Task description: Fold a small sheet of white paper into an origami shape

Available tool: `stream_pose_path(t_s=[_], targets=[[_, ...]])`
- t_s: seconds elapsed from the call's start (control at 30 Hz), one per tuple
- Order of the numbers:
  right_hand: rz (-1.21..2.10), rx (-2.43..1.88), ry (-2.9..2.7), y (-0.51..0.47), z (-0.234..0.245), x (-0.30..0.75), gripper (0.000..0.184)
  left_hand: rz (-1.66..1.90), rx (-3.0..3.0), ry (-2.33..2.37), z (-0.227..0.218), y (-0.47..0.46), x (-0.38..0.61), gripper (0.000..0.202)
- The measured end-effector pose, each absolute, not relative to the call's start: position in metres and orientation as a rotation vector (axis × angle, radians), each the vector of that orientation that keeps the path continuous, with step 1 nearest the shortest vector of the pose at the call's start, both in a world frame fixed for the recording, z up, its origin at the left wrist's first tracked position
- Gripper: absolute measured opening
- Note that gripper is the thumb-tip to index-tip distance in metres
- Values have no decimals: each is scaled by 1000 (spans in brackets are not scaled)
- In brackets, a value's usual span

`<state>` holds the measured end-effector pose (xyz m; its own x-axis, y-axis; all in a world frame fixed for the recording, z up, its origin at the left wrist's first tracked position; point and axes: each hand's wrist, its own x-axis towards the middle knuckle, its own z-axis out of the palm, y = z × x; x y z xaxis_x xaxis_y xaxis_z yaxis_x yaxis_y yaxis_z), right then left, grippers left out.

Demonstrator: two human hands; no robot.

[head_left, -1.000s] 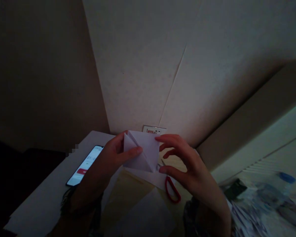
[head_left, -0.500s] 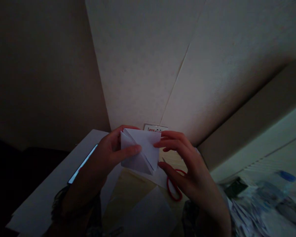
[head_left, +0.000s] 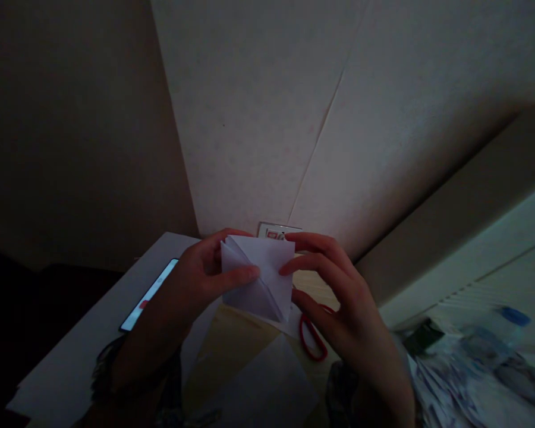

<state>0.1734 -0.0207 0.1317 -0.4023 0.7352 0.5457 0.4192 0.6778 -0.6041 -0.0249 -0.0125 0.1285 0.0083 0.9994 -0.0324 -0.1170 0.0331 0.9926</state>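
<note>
A white sheet of folded paper (head_left: pixel 271 255), square with a diagonal fold across it, is held up above the table. My left hand (head_left: pixel 205 273) grips its left side, thumb pressed on the front near the fold and fingers behind. At the right edge is my right hand (head_left: pixel 339 285); one finger touches the paper's face, another lies at the top corner, and the thumb is by the lower right edge. Below my right hand lie scissors with red handles (head_left: pixel 312 339), their blades mostly hidden.
A phone with a lit screen (head_left: pixel 151 294) lies on white paper (head_left: pixel 71 356) at the left. Another white sheet (head_left: pixel 263 386) is on the wooden table (head_left: pixel 227 339). A wall socket (head_left: pixel 274 230) is behind. A blue-capped plastic bottle (head_left: pixel 494 336) and a pile of papers (head_left: pixel 441 380) are at right.
The folded paper has shifted slightly right and down with both hands. My right fingers now lie farther over its right edge. More of the phone screen shows.
</note>
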Motion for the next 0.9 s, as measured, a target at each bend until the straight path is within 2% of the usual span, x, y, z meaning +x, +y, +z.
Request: stream_pose_path(t_s=[0.23, 0.37, 0.63, 0.9], targets=[[360, -842, -1977, -22, 134, 170, 3, 1181, 1158, 1147, 128, -18, -21, 28], [322, -844, -1881, -22, 134, 167, 5, 1167, 1152, 1195, 135, -23, -18, 28], [544, -892, -1674, -20, 128, 158, 5, 1240, 1188, 1270, 136, -21, -16, 23], [682, -908, -1525, -23, 128, 154, 10, 1242, 1158, 1147, 136, -23, -12, 20]])
